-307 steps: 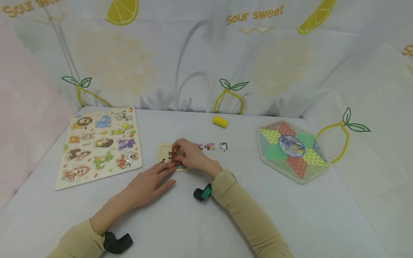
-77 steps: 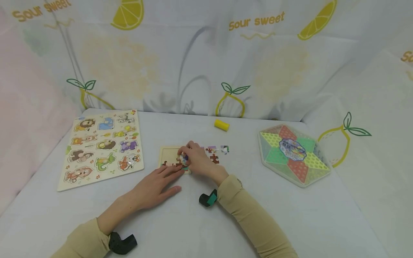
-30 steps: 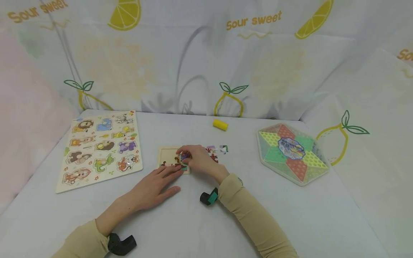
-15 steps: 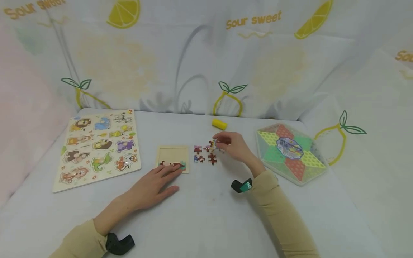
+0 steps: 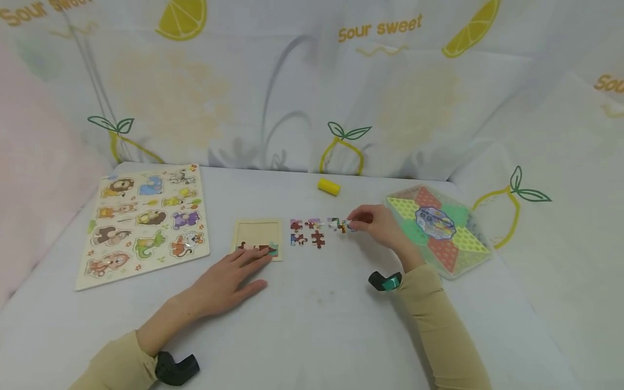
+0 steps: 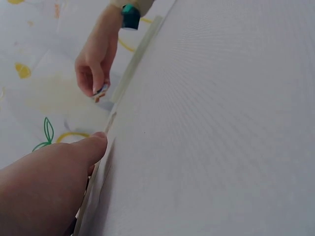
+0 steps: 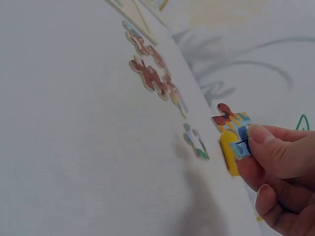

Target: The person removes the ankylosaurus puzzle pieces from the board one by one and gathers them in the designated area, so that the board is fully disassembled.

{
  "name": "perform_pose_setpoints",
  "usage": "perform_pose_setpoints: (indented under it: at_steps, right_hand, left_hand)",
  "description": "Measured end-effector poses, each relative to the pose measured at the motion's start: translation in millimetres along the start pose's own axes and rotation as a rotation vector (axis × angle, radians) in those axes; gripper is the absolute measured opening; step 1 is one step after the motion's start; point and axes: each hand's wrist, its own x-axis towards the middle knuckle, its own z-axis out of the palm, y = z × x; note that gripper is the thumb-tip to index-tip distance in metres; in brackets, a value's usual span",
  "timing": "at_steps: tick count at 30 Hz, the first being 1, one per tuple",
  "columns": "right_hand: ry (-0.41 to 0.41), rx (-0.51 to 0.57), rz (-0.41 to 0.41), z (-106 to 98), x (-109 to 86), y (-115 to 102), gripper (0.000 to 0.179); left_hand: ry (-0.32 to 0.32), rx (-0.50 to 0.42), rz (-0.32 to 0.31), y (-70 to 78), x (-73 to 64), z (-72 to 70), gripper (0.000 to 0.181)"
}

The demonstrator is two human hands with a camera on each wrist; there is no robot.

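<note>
My right hand [image 5: 382, 226] pinches a jigsaw piece [image 7: 237, 129] between thumb and fingers; the piece is blue with a brown knob and is lifted above the table in the right wrist view. My left hand [image 5: 226, 281] lies with fingers extended over the lower edge of a small wooden puzzle frame [image 5: 258, 223]. Brown and teal pieces [image 5: 273, 249] sit along the frame's bottom, partly covered by the fingertips. Right of the frame lie several loose jigsaw pieces, among them a dark red piece [image 5: 318, 239] and a white and green piece [image 7: 196, 141].
A yellow cylinder [image 5: 329, 187] lies behind the loose pieces. At the left is a large wooden animal puzzle board [image 5: 146, 216]; at the right, a hexagonal game board [image 5: 439, 230] lies close to my right forearm. A printed cloth [image 5: 312, 81] hangs behind the table.
My right hand has moved right from the puzzle frame, past the loose pieces, carrying the jigsaw piece with it. The frame's upper part is now uncovered. My left hand has stayed on the frame.
</note>
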Motion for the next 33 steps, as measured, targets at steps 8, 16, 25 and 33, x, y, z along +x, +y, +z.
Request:
perform_pose_setpoints:
  at_steps: [8,16,25,33]
  right_hand:
    - [-0.075,-0.097,-0.008,14,4.7,2,0.009]
    - [-0.07,-0.204,0.022,26,3.3,-1,0.009]
    - [-0.036,-0.266,-0.035,28,4.7,-2,0.01]
    - [-0.007,-0.292,-0.052,33,7.9,2,0.011]
  left_hand:
    - [-0.006,-0.015,0.0,1.2,-0.1,0.1,0.058]
    - [-0.003,-0.014,0.002,1.2,-0.6,0.1,0.058]
    - [-0.003,-0.006,0.004,0.5,0.2,-0.9,0.058]
    - [-0.002,-0.006,0.015,0.2,0.2,-2.3,0.058]
